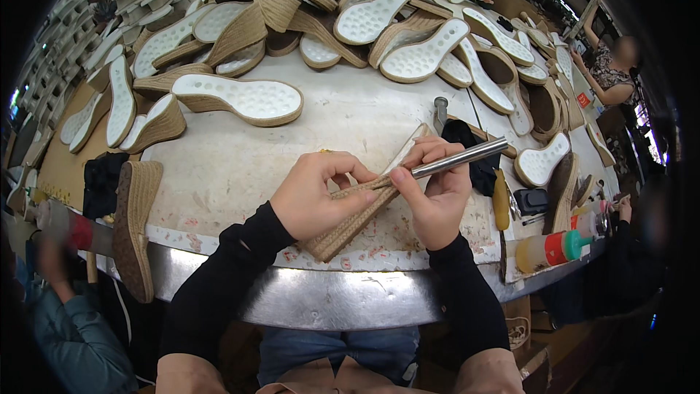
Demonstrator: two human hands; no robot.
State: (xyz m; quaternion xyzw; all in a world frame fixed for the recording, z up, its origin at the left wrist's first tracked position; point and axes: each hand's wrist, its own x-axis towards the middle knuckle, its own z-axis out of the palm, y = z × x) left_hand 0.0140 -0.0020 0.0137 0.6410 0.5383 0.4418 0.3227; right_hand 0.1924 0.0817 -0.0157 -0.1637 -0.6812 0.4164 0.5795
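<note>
A woven, rope-covered wedge shoe sole point(341, 236) is held tilted on its edge over the front of the table. My left hand point(310, 193) is closed on the sole's near side, thumb and fingers pinching the woven edge. My right hand point(441, 201) grips a shiny metal rod point(470, 155), which points up to the right. Its thumb and fingertips meet the woven strip along the sole's upper edge, close to my left fingertips. The rod's inner end is hidden by my right fingers.
Wedge soles with white dimpled insoles point(375, 11) are heaped at the back. One stands at the left front edge point(135, 230). To the right are a hammer point(440, 113), black cloth point(481, 164), a yellow handle point(501, 201) and a green-capped bottle point(550, 250). Other people work nearby.
</note>
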